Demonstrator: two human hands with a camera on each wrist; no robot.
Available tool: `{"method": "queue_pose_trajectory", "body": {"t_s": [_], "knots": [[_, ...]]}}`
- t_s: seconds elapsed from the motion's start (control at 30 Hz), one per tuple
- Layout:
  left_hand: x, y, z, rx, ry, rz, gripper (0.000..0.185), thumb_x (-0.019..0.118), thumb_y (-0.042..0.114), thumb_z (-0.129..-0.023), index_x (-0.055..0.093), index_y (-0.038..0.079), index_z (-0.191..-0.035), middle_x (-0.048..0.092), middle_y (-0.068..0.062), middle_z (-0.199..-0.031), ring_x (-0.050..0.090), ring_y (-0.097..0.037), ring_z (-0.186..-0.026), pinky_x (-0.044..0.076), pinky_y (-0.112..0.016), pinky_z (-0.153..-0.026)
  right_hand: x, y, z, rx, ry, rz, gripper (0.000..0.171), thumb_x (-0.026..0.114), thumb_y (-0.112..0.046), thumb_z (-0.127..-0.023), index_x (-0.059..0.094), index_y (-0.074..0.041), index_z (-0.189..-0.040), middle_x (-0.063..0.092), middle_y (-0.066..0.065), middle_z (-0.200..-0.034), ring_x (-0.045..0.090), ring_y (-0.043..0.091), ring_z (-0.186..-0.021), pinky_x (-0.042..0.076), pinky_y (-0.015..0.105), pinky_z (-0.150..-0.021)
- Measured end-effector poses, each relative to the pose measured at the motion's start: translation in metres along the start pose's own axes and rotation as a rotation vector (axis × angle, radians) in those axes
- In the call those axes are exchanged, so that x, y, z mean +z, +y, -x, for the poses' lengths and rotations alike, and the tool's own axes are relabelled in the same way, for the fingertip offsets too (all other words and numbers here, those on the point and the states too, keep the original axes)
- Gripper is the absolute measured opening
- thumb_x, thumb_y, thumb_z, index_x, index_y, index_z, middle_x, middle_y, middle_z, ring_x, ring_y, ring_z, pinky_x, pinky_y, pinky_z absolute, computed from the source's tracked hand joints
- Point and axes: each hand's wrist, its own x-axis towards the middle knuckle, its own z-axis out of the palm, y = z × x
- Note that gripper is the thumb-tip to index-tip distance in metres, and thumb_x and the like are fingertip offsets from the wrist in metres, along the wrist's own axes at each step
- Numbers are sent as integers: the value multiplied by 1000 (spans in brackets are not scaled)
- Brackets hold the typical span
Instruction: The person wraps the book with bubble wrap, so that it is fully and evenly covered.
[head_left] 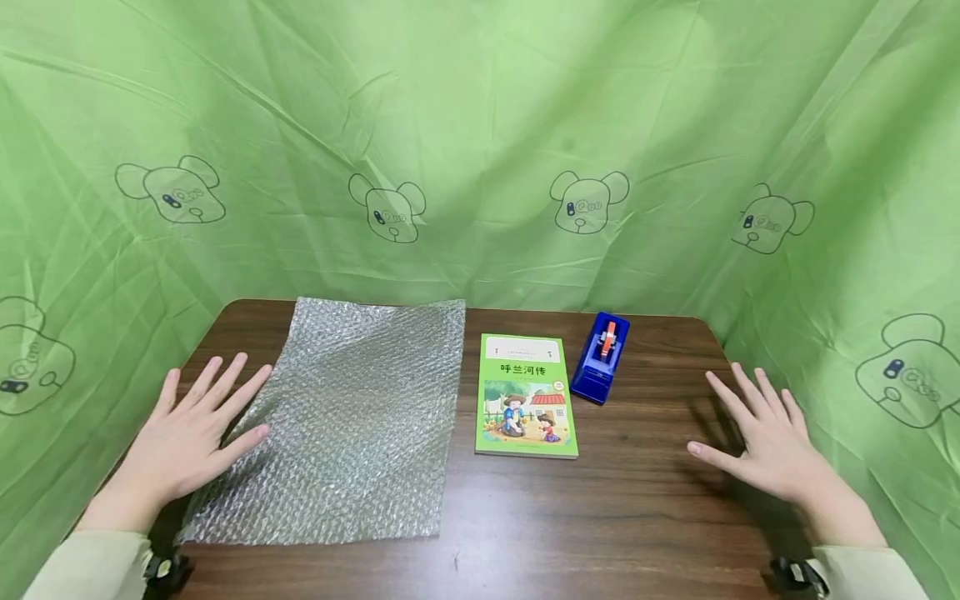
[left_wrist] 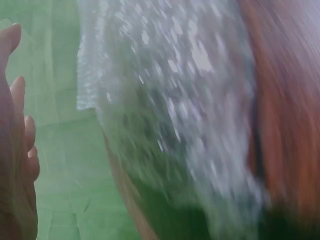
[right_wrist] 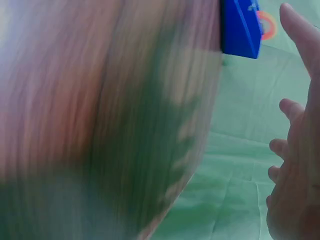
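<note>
On the left of the table lies a flat sheet of bubble wrap (head_left: 352, 417), its bubbles catching the light. My left hand (head_left: 197, 437) is spread over its left edge, fingers straight, holding nothing. To the right of the sheet is a green book (head_left: 527, 396) with an illustrated cover. Just beyond the book's right side sits a blue tape dispenser (head_left: 600, 358) with an orange roll in it. My right hand (head_left: 768, 442), also spread and holding nothing, hovers near the table's right edge, apart from the dispenser. Both wrist views are blurred, though the bubble wrap (left_wrist: 175, 100) and dispenser (right_wrist: 241, 30) show.
Dark wood grain covers the table (head_left: 600, 517), which has rounded back corners. A green curtain (head_left: 480, 100) printed with cartoon bear heads hangs close around its back and sides. Dark wristbands (head_left: 167, 571) sit at both cuffs.
</note>
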Motion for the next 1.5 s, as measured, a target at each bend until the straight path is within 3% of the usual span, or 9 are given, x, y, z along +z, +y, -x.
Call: {"method": "queue_pose_trajectory", "body": {"t_s": [0.17, 0.33, 0.57, 0.7, 0.9, 1.03, 1.23, 1.5], "knots": [[2, 7, -8, -36, 12, 67, 94, 65, 59, -104, 14, 32, -178, 2, -4, -185, -6, -27, -169, -23, -65, -126, 4, -17, -7, 32, 44, -93, 119, 88, -55, -87, 16, -28, -178, 7, 19, -183, -2, 46, -167, -6, 76, -127], [4, 15, -17, -73, 16, 134, 96, 66, 58, -104, 10, 32, -178, 2, -5, -184, -1, -34, -169, -25, -64, -125, 9, -42, -20, 2, 106, -208, 117, 91, -47, -86, 21, -24, -177, 14, 22, -181, 4, 45, -167, -1, 76, -128], [4, 31, -21, -126, 24, 233, 106, 69, 60, -102, 3, 29, -178, 16, -19, -181, 18, -48, -165, -20, -62, -129, 17, -79, -49, -75, 132, -336, 112, 92, -39, -87, 27, -21, -176, 14, 20, -181, 4, 45, -167, 10, 79, -127], [2, 39, -27, -136, 36, 289, 108, 71, 60, -101, 1, 29, -178, 20, -22, -179, 24, -50, -162, -13, -60, -132, 24, -107, -65, -183, 153, -379, 114, 95, -38, -82, 31, -19, -174, 17, 16, -182, 7, 42, -168, 13, 77, -127], [-5, 49, -41, -112, 67, 347, 108, 74, 57, -100, 4, 28, -178, 24, -21, -179, 30, -53, -159, -1, -61, -134, 34, -164, -87, -361, 109, -452, 114, 96, -43, -81, 35, -14, -172, 17, 8, -183, 10, 39, -168, 16, 71, -130], [-5, 55, -50, -92, 96, 364, 108, 76, 55, -99, 8, 27, -178, 30, -20, -177, 38, -53, -155, 12, -67, -132, 41, -198, -105, -400, 69, -473, 114, 93, -50, -83, 32, -17, -174, 14, 4, -183, 10, 36, -169, 17, 69, -130], [3, 58, -59, -48, 67, 433, 108, 80, 49, -98, 10, 27, -178, 35, -24, -174, 40, -57, -151, 31, -76, -121, 51, -240, -126, -448, 14, -493, 111, 88, -58, -87, 28, -23, -175, 14, 6, -183, 11, 33, -169, 24, 67, -129], [9, 58, -64, -35, 72, 472, 106, 81, 47, -98, 15, 25, -178, 39, -25, -172, 43, -58, -149, 36, -79, -115, 64, -277, -148, -491, -4, -556, 112, 90, -53, -87, 28, -20, -175, 13, 2, -184, 10, 32, -169, 23, 66, -130]]}}
